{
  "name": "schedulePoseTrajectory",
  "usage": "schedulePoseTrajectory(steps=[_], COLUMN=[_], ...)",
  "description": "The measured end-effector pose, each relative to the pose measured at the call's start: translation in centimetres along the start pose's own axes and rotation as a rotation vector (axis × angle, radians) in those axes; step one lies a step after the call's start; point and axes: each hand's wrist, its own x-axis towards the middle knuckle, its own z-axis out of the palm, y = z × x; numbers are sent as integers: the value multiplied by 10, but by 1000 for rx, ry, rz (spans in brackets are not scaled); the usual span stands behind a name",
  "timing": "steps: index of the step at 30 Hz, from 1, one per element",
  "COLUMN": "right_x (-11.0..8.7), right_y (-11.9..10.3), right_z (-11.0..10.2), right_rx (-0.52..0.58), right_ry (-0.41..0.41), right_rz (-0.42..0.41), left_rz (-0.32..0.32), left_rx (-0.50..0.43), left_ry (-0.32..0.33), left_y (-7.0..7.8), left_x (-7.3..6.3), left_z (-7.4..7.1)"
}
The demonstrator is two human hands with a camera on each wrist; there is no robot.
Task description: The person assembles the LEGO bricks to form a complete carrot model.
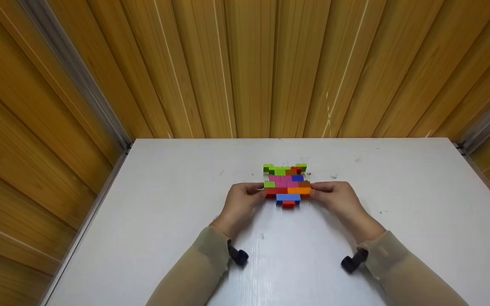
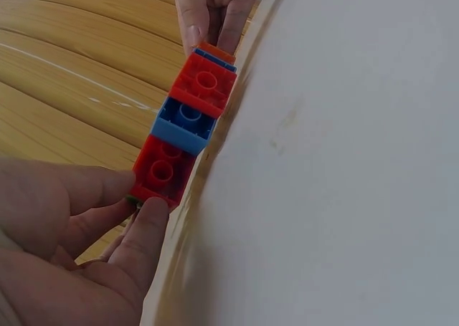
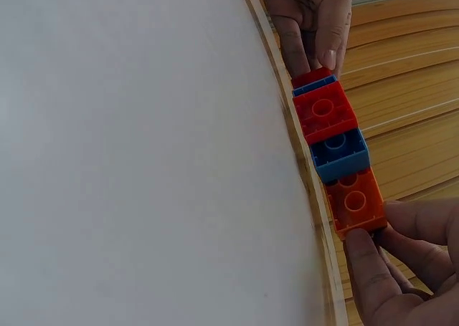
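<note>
A flat figure of toy building bricks [image 1: 282, 184] lies on the white table, with lime green at its far end, pink and dark blue in the middle, and red, orange and light blue nearer. My left hand [image 1: 241, 204] pinches its left side at a red brick [image 2: 163, 170]. On the opposite side my right hand [image 1: 342, 205] pinches the orange brick [image 3: 356, 201]. Between them, a light blue brick [image 1: 288, 197] and a small red brick [image 1: 288, 204] form the near end. Both wrist views show hollow undersides of these bricks.
The white table [image 1: 164, 238] extends around the figure, with small specks and marks on it. Wood-patterned panels [image 1: 249, 68] stand behind the table's far edge and at the left. A black wrist strap with a camera [image 1: 239, 256] sits on each sleeve.
</note>
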Motion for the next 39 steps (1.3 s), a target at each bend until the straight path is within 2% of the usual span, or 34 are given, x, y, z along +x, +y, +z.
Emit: schedulePoseTrajectory(steps=[15, 18, 22, 39], right_x=[0, -1, 1, 5], right_y=[0, 1, 0, -2], right_z=[5, 5, 5, 5], right_rx=[-50, -59, -61, -101], right_ry=[-56, -63, -60, -84], right_rz=[62, 47, 24, 72], left_rz=[11, 8, 3, -47], left_rx=[49, 52, 63, 100], left_ry=[-15, -13, -4, -4], left_y=[-9, -10, -8, -3], left_x=[-1, -3, -2, -4], left_z=[-2, -2, -2, -6])
